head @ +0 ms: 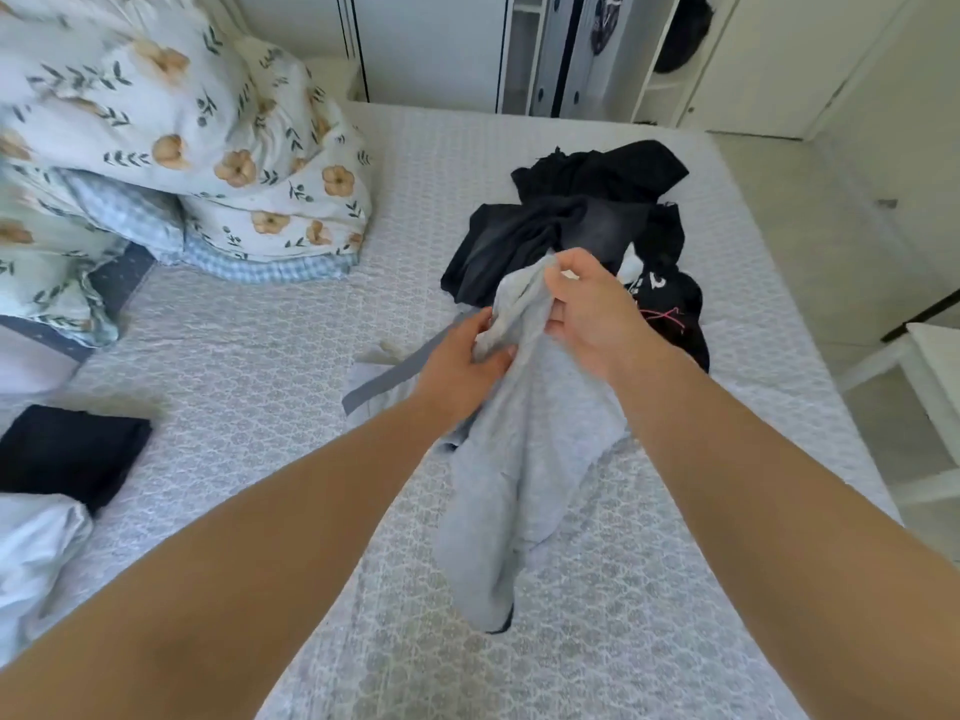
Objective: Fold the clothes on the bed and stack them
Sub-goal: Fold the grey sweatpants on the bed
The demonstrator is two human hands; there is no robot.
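Note:
A light grey garment [524,459] is lifted off the bed [260,356] at the centre, its lower part hanging down toward me. My right hand [592,314] pinches its bunched top edge. My left hand [462,361] grips the same bunch just below and to the left. A darker grey band of the garment [395,376] trails on the bed to the left. Behind my hands lies a heap of dark, unfolded clothes [582,220], one with pink and white print. A folded dark piece [67,454] sits at the left edge.
A floral duvet and pillows [171,148] are piled at the bed's far left. White bedding [36,543] lies at the near left. A wardrobe [571,49] stands beyond the bed. White furniture [930,381] and the floor are on the right.

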